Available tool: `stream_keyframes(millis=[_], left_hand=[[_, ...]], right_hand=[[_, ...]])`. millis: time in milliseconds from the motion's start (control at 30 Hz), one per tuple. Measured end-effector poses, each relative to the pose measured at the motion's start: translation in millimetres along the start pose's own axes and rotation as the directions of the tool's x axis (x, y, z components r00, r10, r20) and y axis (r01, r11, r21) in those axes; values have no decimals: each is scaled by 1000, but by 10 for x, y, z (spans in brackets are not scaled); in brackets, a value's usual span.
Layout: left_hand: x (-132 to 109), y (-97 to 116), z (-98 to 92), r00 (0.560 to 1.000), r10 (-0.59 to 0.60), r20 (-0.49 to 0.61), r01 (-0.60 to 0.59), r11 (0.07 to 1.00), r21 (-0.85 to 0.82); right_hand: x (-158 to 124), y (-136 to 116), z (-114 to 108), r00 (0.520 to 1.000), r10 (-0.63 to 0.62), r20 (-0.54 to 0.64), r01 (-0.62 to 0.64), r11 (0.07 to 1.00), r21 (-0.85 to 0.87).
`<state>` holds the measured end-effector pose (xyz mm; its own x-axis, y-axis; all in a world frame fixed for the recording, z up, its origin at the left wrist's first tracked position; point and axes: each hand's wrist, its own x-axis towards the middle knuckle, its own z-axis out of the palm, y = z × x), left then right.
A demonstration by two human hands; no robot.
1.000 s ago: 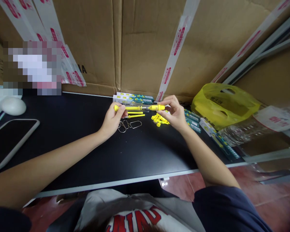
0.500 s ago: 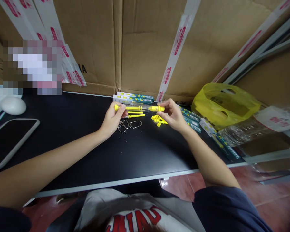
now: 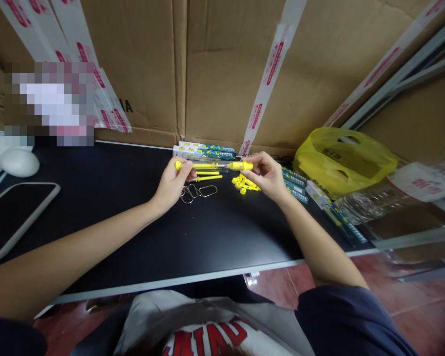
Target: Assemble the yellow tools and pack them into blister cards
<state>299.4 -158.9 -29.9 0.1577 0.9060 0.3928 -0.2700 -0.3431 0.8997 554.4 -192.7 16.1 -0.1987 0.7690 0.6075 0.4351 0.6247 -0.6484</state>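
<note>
A slim yellow-and-clear spring scale [image 3: 203, 166] is held level above the black table, between both hands. My left hand [image 3: 170, 184] pinches its left end with thumb and fingers. On its right end, a yellow cap piece [image 3: 241, 166] is gripped by my right hand [image 3: 269, 177]; a metallic inner part shows just left of that piece. Below my left hand lie yellow rods [image 3: 209, 177] and several bent wire hooks [image 3: 208, 191]. Several small yellow plastic parts [image 3: 243, 185] form a pile beneath my right hand.
Printed boxes [image 3: 203, 151] lie behind the hands, with more boxes [image 3: 335, 212] at right. A yellow plastic bag [image 3: 344, 163] and a clear bottle [image 3: 374, 202] are farther right. At left are a phone [image 3: 18, 217] and a white rounded object [image 3: 21, 162]. Cardboard [image 3: 222, 74] stands behind.
Hardly anything differs. Both hands keep their grip on the spring scale at nearly the same place, and the view has shifted very slightly.
</note>
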Motion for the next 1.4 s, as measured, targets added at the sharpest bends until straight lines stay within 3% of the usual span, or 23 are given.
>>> stream_keyframes(millis=[133,500,967,1267,1400], left_hand=[[6,0,0,1000,5,-4,-5,1000,8],[11,-18,-11,1000,4,-8,-4,1000,31],[2,-1,-3,1000,-19,11,19,1000,14],[8,-4,1,1000,-17,5,17,1000,24],[10,-19,-3,1000,-21,-2,21,999,25]], right_hand=[[35,-11,-6,998,-63,-26,62,997,-39],[27,4,1,1000,-3,8,3,1000,7],[-8,-67,11,977,146,154,-176,963,205],[1,-106,12,980,155,126,-176,970,171],[16,-75,-6,991,102,86,-109,991,83]])
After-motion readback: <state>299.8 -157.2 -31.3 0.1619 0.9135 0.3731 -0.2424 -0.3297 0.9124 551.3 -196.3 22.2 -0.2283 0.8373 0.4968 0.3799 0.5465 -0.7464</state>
